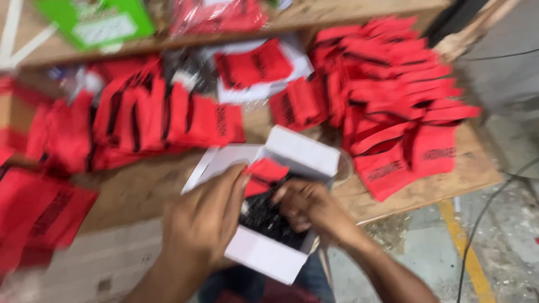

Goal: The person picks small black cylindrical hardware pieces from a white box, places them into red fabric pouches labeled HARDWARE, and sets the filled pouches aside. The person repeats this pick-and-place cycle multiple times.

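A small white cardboard box (264, 255) with open flaps sits at the front edge of a wooden table (140, 191). Dark contents show inside it, and a red pouch (268, 170) pokes out of its top. My left hand (205, 216) grips the box's left side, thumb near the red pouch. My right hand (306, 205) reaches into the box, fingers curled over the dark contents. The frame is blurred, so what the fingers pinch is unclear.
Piles of red drawstring pouches (393, 84) with black print cover the table, stacked at right, centre and left. A green package (95, 21) lies on a shelf behind. Grey floor with a yellow line (463, 247) and a cable lies to the right.
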